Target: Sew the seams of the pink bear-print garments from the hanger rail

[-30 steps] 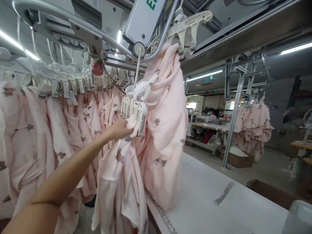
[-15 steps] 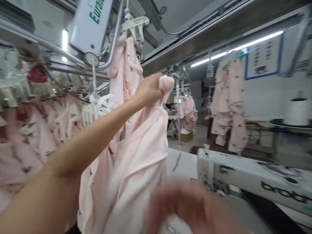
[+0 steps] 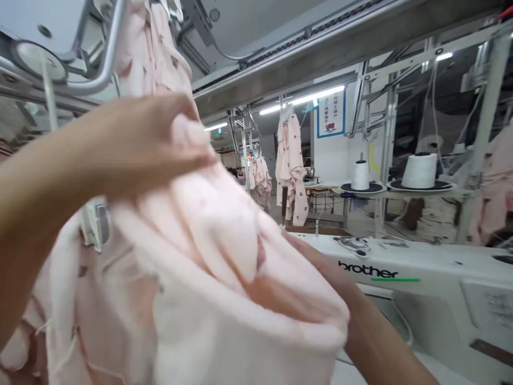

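Note:
A pale pink fleece garment with small brown bear prints (image 3: 208, 267) fills the lower middle of the view, bunched into thick folds. My left hand (image 3: 136, 144) is shut on a gathered fistful of it at the upper left. My right hand (image 3: 320, 267) presses against its right side, with the fingers lying along the cloth. The thumb and part of the grip are hidden behind the folds. More pink cloth (image 3: 152, 48) rises towards a curved metal hanger arm (image 3: 104, 59). A white plastic clip (image 3: 96, 224) shows beside the cloth.
A white Brother sewing machine (image 3: 401, 272) stands to the right, with thread cones (image 3: 420, 171) on black discs behind it. Pink garments (image 3: 290, 171) hang farther back. A metal overhead rail (image 3: 320, 48) runs across the top.
The view has swung right, bringing the sewing machine forward. My right hand has come up onto the garment, and my left hand holds its gathered cloth closer to me.

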### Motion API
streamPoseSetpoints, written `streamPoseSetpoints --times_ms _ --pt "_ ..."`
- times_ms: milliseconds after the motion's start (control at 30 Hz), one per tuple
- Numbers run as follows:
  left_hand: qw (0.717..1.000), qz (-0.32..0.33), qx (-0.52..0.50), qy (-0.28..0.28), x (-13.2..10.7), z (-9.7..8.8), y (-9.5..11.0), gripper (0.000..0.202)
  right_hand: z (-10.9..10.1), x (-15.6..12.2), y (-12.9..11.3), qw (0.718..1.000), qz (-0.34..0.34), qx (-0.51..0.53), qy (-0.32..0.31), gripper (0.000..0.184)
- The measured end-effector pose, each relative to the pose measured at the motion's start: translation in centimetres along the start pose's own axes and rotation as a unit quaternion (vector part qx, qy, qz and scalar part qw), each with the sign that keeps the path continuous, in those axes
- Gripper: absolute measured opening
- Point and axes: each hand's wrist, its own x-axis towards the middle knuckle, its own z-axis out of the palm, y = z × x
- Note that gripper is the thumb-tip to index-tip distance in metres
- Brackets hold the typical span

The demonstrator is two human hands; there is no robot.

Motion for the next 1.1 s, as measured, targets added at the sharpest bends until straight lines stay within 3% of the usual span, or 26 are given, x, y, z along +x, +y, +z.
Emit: streamPoseSetpoints --times_ms 67,133,200,233,300,367,433,500,567,633,700,767,867,967,1033,1100 --pt "0.989 -0.033 0.017 -0.144 -4.3 5.2 -0.2 0.067 -2.5 -1.7 2.2 0.997 0.046 -0.009 0.056 0.032" --pt "0.953 0.026 0.013 -0.301 -9.1 12.0 0.5 0.053 -5.1 -3.1 5.5 0.984 0.075 -0.079 0.145 0.032" --pt "0.913 0.068 -0.013 -0.402 -13.2 18.0 1.7 0.038 -7.1 -4.2 8.9 0.951 0.075 -0.21 0.213 0.024" --pt "0.9 0.051 -0.014 -0.432 -14.5 20.1 2.3 0.039 -7.7 -4.7 10.3 0.932 0.068 -0.267 0.237 0.022" --pt "0.897 0.095 -0.087 -0.423 -15.5 22.4 3.5 0.054 -8.2 -5.2 12.1 0.904 0.048 -0.325 0.275 0.021" --pt "0.889 0.133 -0.229 -0.374 -14.8 22.8 4.9 0.063 -8.0 -5.6 12.8 0.902 0.03 -0.308 0.302 0.024" --pt "0.859 0.123 -0.363 -0.341 -13.8 22.8 6.8 0.051 -7.7 -5.9 13.1 0.906 0.011 -0.273 0.323 0.026" --pt "0.808 0.074 -0.46 -0.36 -13.8 23.4 9.0 0.029 -7.6 -6.6 13.4 0.9 -0.003 -0.259 0.35 0.029" --pt "0.734 0.015 -0.551 -0.397 -14.9 24.6 10.8 0.014 -7.7 -7.6 14.0 0.885 0.013 -0.276 0.374 0.031" --pt "0.668 -0.032 -0.624 -0.404 -16.5 25.8 11.9 0.013 -7.9 -8.7 14.3 0.86 0.074 -0.35 0.365 0.035" --pt "0.639 -0.024 -0.657 -0.4 -17.7 26.4 12.2 0.016 -7.8 -9.4 13.9 0.816 0.116 -0.447 0.347 0.041" --pt "0.634 0.02 -0.661 -0.401 -18.0 26.2 12.1 0.02 -7.8 -9.3 13.0 0.785 0.092 -0.505 0.346 0.035" --pt "0.657 -0.011 -0.637 -0.404 -17.5 25.5 12.0 0.015 -7.8 -8.0 11.6 0.819 0.053 -0.464 0.334 0.02" --pt "0.659 -0.093 -0.623 -0.412 -17.2 25.2 12.2 0.007 -7.9 -6.9 11.1 0.846 0.096 -0.406 0.333 0.011" --pt "0.651 -0.086 -0.632 -0.411 -17.2 25.2 12.2 0.007 -8.0 -6.7 11.2 0.842 0.109 -0.403 0.342 0.012" --pt "0.664 -0.036 -0.628 -0.405 -17.2 25.2 12.1 0.012 -8.5 -6.7 11.1 0.849 0.122 -0.4 0.324 0.01"
